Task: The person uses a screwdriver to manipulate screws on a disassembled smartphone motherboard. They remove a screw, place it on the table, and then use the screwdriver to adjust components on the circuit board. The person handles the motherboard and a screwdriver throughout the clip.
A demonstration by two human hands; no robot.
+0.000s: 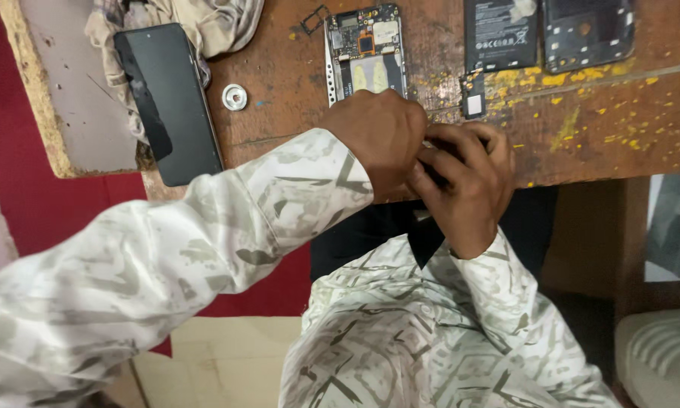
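Working close together at the near edge of the wooden table (294, 68), the two hands are closed around a small dark part (436, 168) that is almost fully hidden between the fingers. The left hand (381, 136) is curled into a loose fist over it, knuckles up, and the right hand (468, 185) is bent around it from the near side, fingertips pressing inward. Both hands seem to pinch this part, but I cannot tell exactly what it is or how each finger grips it.

Just beyond the hands lies an opened phone body (365, 51) with its circuit board and yellow patches showing. A small black component (473, 104) rests to the right of it, near the right hand. Farther right are a flat black battery (501, 34) and a black back frame (587, 30). To the left are a small round metal ring (235, 97), a dark phone screen panel (170, 102) and a crumpled cloth (196, 19) at the far edge.

In my judgement the step in hand is a fine manipulation of the small part, perhaps separating or fitting it. The next move asks for steady fingers and gentle force, because such a part can bend or slip off the edge.
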